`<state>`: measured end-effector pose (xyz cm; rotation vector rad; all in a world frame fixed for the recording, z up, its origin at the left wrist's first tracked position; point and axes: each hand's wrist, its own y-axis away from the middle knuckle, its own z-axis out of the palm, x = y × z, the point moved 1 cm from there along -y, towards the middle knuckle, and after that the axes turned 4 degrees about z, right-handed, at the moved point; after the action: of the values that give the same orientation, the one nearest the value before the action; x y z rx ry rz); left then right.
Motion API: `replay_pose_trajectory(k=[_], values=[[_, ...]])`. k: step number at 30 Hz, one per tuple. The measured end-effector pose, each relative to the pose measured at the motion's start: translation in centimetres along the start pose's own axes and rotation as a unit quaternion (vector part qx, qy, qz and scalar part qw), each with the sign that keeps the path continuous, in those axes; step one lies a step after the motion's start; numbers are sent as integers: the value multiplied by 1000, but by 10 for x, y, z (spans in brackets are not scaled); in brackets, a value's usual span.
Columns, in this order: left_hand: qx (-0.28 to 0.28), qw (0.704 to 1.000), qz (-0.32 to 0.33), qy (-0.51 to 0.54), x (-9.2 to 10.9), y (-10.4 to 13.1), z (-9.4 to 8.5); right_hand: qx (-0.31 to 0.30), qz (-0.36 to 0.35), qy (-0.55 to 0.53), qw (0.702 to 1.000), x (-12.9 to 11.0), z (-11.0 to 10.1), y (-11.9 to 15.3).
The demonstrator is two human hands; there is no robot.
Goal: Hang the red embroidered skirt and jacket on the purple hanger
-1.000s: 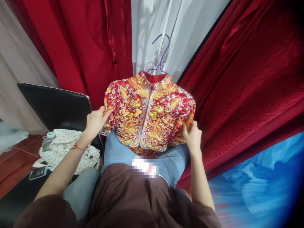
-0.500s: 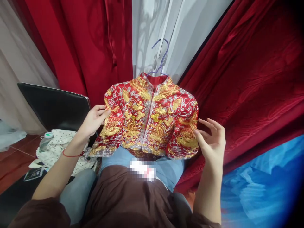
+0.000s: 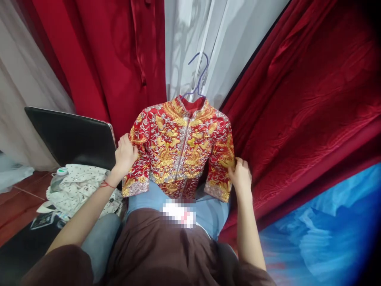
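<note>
A red jacket point(image 3: 182, 147) with gold and silver embroidery and a stand collar hangs upright in front of me on a purple hanger point(image 3: 200, 77). Its front is closed down the middle, and its lower edge reaches my lap. My left hand point(image 3: 125, 154) grips the outer edge of the sleeve on the left, fingers curled in. On the other side, my right hand point(image 3: 241, 174) pinches the outer edge of the other sleeve near its lower part. A little more red embroidered cloth shows below the jacket's hem.
Red curtains point(image 3: 89, 47) hang on both sides of a white panel point(image 3: 190, 31). A black chair back point(image 3: 71, 135) stands left, beside white dotted cloth point(image 3: 86, 186) and a bottle point(image 3: 61, 176). Blue tulle point(image 3: 321, 226) spreads at lower right.
Both hands have closed further on the sleeves, and my right hand has come inward to the left. The sleeves now hang narrower and closer to the body; the hanger has shifted slightly left.
</note>
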<state>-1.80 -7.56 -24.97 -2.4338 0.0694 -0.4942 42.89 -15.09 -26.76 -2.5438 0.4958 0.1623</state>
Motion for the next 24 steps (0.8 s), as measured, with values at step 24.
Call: replay_pose_trajectory(k=[24], values=[[67,968,164,175,137,-155,33,-48,-52,-427,901,-225,-24,-89]])
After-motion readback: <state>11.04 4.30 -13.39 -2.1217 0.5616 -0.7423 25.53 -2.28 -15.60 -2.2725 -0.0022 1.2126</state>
